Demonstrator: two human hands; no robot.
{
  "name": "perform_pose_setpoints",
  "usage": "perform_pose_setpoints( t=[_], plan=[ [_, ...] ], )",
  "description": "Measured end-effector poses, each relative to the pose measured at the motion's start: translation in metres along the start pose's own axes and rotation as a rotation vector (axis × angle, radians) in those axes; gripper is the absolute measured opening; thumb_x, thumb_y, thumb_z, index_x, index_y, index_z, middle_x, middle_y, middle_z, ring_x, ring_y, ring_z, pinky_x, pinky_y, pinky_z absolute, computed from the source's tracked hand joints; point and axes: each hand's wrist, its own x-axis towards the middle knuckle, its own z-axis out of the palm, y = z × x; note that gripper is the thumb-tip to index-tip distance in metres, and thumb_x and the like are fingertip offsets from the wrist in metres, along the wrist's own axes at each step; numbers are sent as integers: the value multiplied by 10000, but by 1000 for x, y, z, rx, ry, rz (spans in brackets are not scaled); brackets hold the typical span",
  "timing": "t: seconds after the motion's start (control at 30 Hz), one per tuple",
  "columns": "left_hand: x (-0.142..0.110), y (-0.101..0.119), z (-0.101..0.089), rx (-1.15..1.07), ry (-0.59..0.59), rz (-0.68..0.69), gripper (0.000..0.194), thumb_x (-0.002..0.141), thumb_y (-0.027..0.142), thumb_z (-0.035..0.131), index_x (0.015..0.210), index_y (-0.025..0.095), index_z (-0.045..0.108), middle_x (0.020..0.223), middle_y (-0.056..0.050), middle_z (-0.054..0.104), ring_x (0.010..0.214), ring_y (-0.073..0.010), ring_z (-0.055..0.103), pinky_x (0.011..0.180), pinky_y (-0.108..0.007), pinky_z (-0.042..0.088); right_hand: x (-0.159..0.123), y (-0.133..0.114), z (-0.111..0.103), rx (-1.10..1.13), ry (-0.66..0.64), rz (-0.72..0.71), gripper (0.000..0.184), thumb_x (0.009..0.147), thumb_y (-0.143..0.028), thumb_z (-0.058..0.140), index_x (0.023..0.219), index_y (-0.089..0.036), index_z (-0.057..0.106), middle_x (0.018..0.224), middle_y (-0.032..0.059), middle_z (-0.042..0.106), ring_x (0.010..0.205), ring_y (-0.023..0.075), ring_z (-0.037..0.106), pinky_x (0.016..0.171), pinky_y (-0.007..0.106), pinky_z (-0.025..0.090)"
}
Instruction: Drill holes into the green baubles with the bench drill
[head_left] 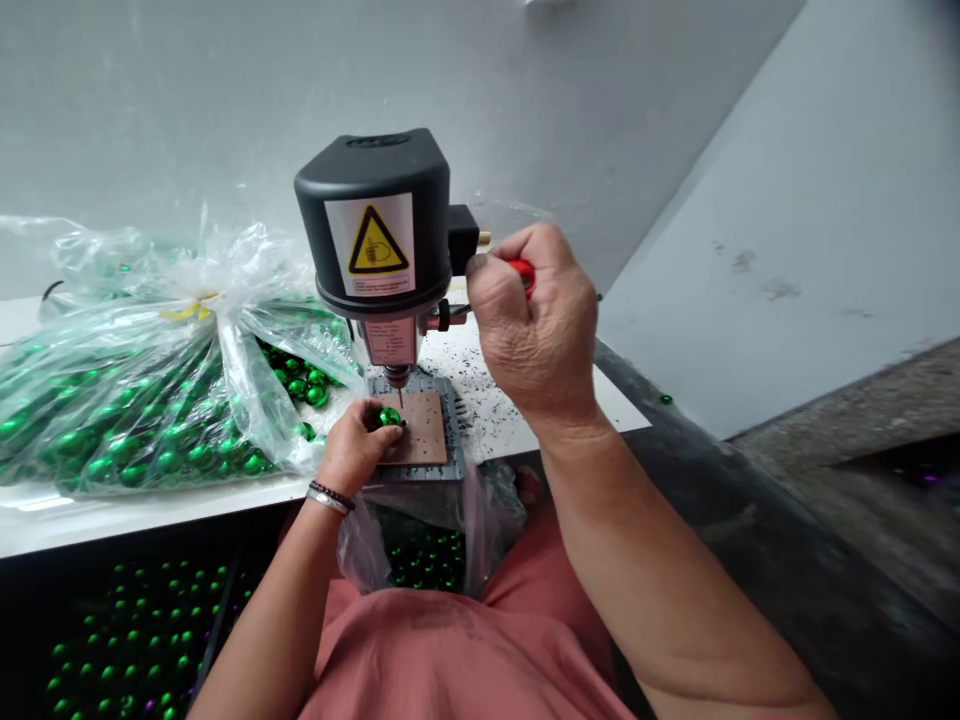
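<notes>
My left hand pinches a shiny green ball on a brown board, just under the thin bit of a bench drill press. Whether the bit touches the ball I cannot tell. Up at the machine's right side, my right hand is wrapped round a lever with a red knob. The drill's black housing carries a yellow warning label. Beneath the board lies the grey metal base, strewn with dark shavings.
A clear plastic bag, full of green balls and tied with yellow, lies on the white table at left. An open bag with green balls hangs below the base. More green balls sit in a dark container lower left.
</notes>
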Motion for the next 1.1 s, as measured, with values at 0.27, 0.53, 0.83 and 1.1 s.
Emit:
perform_pose_setpoints(
  t=[0.27, 0.53, 0.83, 1.1],
  plan=[
    [3, 5, 2, 70, -67, 52, 378, 657, 285, 646, 1022, 188, 624, 964, -44, 691, 901, -202, 620, 809, -311, 453, 19, -2, 0, -11, -62, 47, 250, 820, -380, 420, 652, -196, 393, 552, -46, 343, 530, 63, 344, 566, 235, 324],
    [13, 5, 1, 153, -105, 96, 460, 652, 317, 657, 1090, 182, 629, 973, -57, 691, 887, -208, 623, 796, -305, 464, 62, 11, 19, -81, -84, 137, 354, 792, -317, 444, 541, -196, 226, 541, -22, 255, 548, 89, 205, 538, 257, 226],
    [21, -2, -6, 247, -166, 252, 440, 695, 294, 615, 1122, 187, 626, 1112, -63, 648, 1018, -220, 588, 923, -316, 428, 61, 17, 27, 104, -32, 131, 296, 774, -299, 457, 556, -196, 284, 558, -39, 248, 560, 71, 227, 537, 242, 249],
    [18, -1, 3, 258, -218, 325, 452, 724, 262, 581, 1169, 184, 589, 1224, -81, 579, 1122, -215, 534, 1003, -311, 369, 59, 18, 27, 133, -25, 145, 302, 775, -285, 474, 573, -197, 268, 561, -41, 256, 563, 68, 239, 522, 228, 258]
  ],
)
